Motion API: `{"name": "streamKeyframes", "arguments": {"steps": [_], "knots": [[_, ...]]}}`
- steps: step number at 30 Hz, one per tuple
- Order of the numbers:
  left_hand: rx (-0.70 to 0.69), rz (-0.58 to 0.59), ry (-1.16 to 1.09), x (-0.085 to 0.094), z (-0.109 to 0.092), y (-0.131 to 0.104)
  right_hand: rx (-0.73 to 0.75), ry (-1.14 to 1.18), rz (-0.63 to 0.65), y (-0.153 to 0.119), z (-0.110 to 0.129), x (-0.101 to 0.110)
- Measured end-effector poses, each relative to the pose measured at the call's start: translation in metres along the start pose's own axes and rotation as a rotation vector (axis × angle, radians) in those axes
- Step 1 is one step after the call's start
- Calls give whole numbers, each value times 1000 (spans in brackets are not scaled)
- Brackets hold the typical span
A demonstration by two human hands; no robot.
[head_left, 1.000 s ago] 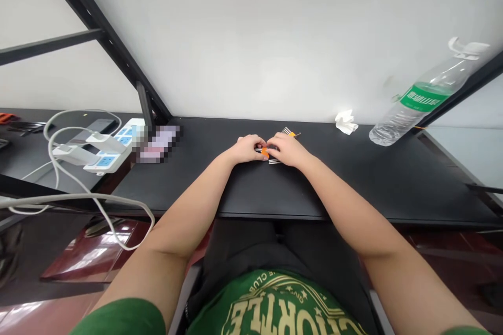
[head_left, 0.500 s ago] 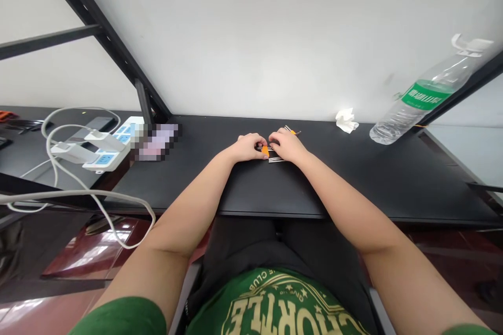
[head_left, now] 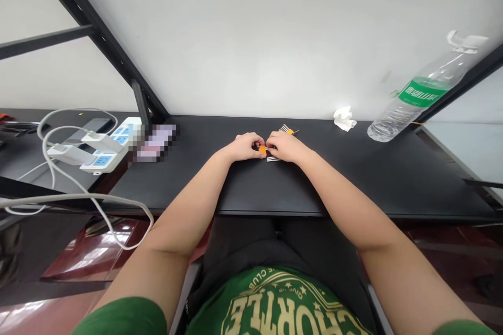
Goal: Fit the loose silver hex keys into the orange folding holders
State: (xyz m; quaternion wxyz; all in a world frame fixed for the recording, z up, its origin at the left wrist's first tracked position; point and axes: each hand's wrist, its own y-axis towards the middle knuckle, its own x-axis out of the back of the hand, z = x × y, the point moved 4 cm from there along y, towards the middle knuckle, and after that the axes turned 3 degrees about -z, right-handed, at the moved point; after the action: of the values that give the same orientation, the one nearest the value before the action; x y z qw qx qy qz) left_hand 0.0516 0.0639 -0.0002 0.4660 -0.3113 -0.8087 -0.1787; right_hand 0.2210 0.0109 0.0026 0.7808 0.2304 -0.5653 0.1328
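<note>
Evidently mid-handling: orange piece pinched at the left fingertips

Probably the work is partway along, since both hands are engaged and nothing looks set aside as finished. The left hand (head_left: 245,147) pinches a small orange piece (head_left: 262,151) between thumb and fingers, just above the bench (head_left: 271,188). The right hand (head_left: 286,147) is curled just beside it, its fingers bent toward the thin pale strips at that orange piece; whether they grip a strip or only touch it, I cannot tell.

A second orange piece (head_left: 290,132) shows beyond the right fingers, with striped thin rods (head_left: 283,128) next to it. More thin rods (head_left: 272,159) lie on the near side of the right fingers, partly under the hand. How many parts are joined or loose cannot be read, so what is left stays unclear.

The right thumb is mostly hidden, and the middles of the rods are covered. Well off to the left of the fingers, an item (head_left: 157,144) is pixelated past naming.
</note>
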Motion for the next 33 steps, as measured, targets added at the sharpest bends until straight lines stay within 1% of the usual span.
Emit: {"name": "streamKeyframes", "arguments": {"steps": [5, 11, 15, 18, 20, 22, 24, 29, 33], "knots": [[13, 29, -27, 6, 1, -5, 17, 13, 32, -6, -6, 3], [62, 53, -40, 15, 7, -11, 17, 42, 54, -10, -12, 5], [81, 64, -46, 17, 11, -13, -14, 56, 62, -13, -13, 9], [97, 58, -45, 18, 12, -14, -25, 117, 39, -17, -15, 13], [100, 56, -45, 18, 11, -13, -59, 150, 4, -19, -17, 14], [91, 50, -56, 18, 9, -13, -91, 156, -27, -19, -18, 12], [80, 51, -63, 17, 7, -12, -81, 139, -44, -16, -15, 8], [56, 58, -41, 14, 3, -12, -10, 73, -29, -5, -6, -2], [54, 55, -43, 13, 5, -11, -35, 97, -24, -6, -13, 1]]}}
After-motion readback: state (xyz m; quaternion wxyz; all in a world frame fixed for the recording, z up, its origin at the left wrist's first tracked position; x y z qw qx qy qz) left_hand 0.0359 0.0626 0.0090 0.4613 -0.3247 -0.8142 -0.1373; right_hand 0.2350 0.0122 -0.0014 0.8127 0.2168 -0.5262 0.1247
